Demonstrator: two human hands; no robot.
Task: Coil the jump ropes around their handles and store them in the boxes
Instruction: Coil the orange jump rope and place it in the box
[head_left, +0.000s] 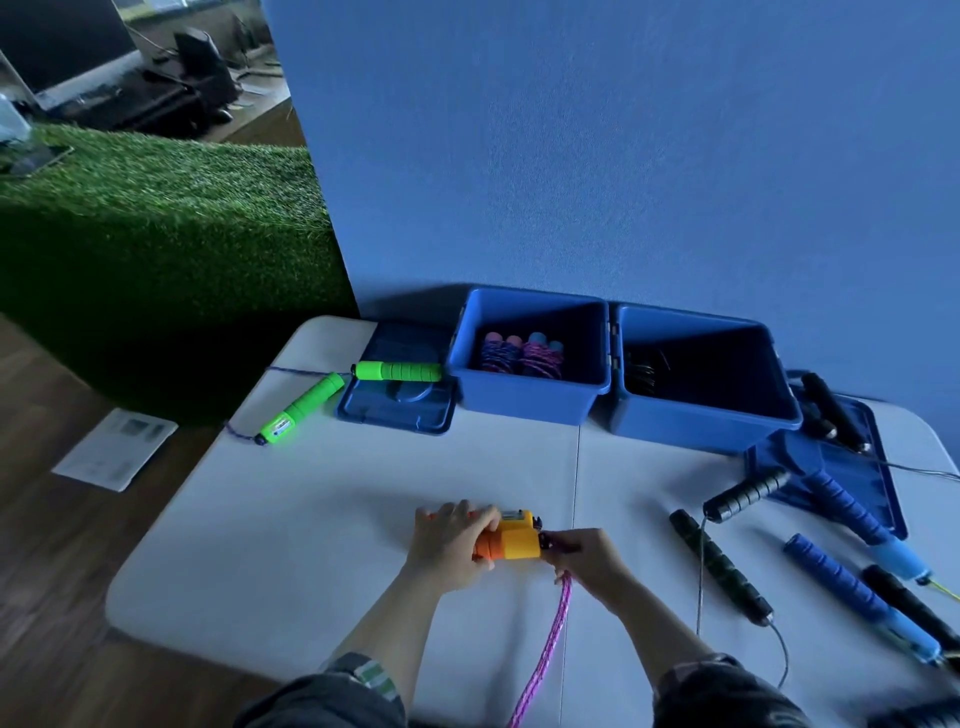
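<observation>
Daylight falls dim and blue over a white folding table (322, 519) pushed against a blue partition wall (623, 156). At six o'clock on the tabletop, the left hand (452, 545) wraps around a pair of orange and yellow handles (511, 540), holding them together, while the right hand (589, 558) pinches the pink rope (558, 629) just where it leaves the handles; the rope trails down off the near edge.

At twelve o'clock two open blue boxes stand side by side against the wall: the left box (524, 402) holds coiled pink and purple ropes (519, 356), the right box (696, 431) something dark I can't make out. A blue lid (395, 415) lies at eleven o'clock with green handles (397, 371) across it and beside it. At three o'clock, black handles (719, 569) and blue handles (836, 577) lie scattered, some on a second lid (872, 467).

Beyond the table at ten o'clock stands a block covered in artificial grass (156, 234), with a sheet of paper (114, 449) on the wooden floor (52, 571).
</observation>
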